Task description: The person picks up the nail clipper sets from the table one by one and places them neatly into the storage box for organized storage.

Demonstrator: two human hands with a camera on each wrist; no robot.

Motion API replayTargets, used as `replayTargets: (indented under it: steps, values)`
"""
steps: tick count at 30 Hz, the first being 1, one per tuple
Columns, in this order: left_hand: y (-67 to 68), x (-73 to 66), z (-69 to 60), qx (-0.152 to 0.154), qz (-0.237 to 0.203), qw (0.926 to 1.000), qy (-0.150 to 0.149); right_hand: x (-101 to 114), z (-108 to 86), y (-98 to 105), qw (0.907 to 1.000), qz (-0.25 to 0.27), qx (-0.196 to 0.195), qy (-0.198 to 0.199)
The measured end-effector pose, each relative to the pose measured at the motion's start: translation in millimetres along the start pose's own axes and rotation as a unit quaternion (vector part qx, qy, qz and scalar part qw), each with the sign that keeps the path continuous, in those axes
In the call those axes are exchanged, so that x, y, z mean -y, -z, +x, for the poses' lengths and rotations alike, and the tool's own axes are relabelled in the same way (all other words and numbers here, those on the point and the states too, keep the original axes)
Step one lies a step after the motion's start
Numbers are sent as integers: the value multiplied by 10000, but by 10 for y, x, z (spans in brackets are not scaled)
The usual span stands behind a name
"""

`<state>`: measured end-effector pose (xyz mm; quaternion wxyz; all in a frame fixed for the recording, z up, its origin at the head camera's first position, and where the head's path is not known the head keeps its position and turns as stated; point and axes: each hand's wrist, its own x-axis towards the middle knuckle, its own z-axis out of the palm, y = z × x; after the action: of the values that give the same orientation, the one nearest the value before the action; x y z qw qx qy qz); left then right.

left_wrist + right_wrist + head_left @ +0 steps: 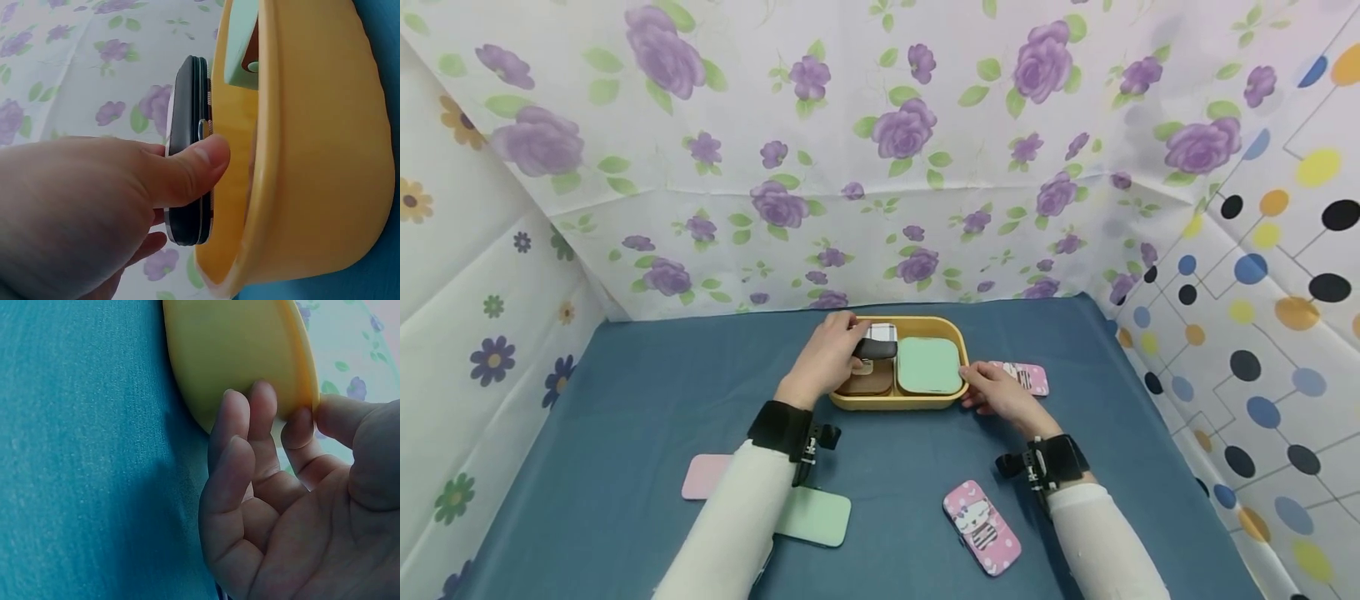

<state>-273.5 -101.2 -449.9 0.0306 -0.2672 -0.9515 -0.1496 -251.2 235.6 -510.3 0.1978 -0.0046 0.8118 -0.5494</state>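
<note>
My left hand (831,354) pinches a slim dark-sided case (187,150) with rounded ends and a small metal clasp, thumb on one side. The case stands on edge at the left part of a yellow storage basket (898,403), at the height of its rim. In the basket lie a brown case (868,385) on the left and mint-green square cases (928,365) on the right. A white checked surface (882,331) shows just behind the held case. My right hand (996,390) pinches the basket's right rim between thumb and index finger, the other fingers loosely bent beside the wall.
A pink cartoon case (1030,377) lies right of the basket, partly behind my right hand. Another pink cartoon case (982,527) lies nearer. A green case (814,517) and a plain pink case (706,476) lie partly under my left forearm. Flowered cloth (850,208) hangs behind.
</note>
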Motion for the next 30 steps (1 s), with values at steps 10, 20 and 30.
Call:
replayTargets:
  steps: [10,20,30]
  values:
    - [-129,13,73,351,225,9986,320,-1,-13,-13,10000,46,7,-34]
    - [-200,15,99,407,304,9972,549,-5,5,-23,9999,77,-23,-132]
    - [-197,4,134,386,404,9973,486,1,4,-2,10000,8,-39,-75]
